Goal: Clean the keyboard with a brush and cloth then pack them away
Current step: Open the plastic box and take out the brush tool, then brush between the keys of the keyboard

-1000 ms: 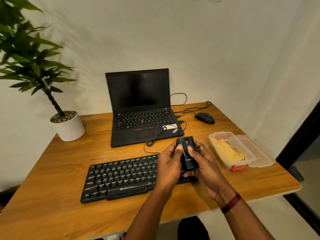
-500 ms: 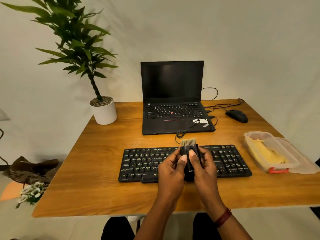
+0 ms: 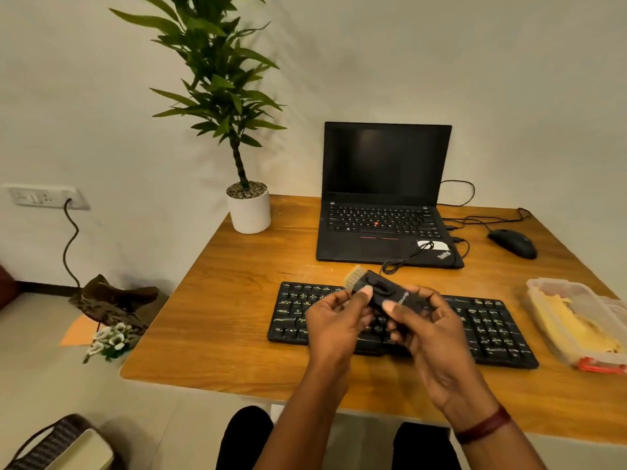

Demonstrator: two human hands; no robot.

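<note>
A black keyboard (image 3: 488, 330) lies flat on the wooden table (image 3: 237, 320), partly hidden behind my hands. Above its left half I hold a small black brush (image 3: 386, 291) with pale bristles pointing up and to the left. My left hand (image 3: 334, 322) pinches the brush near the bristle end with its thumb on top. My right hand (image 3: 427, 329) grips the body of the brush from the right. A yellow cloth (image 3: 573, 325) lies inside a clear plastic box (image 3: 543, 307) at the right edge of the table.
An open black laptop (image 3: 383, 198) stands behind the keyboard, with cables and a black mouse (image 3: 512, 244) to its right. A potted plant (image 3: 249, 208) stands at the back left corner. On the floor at left lie a bag, artificial flowers and a basket.
The bristles have come out of the brush body, and the brush has tilted from upright to pointing up-left. The view has swung left, showing more floor.
</note>
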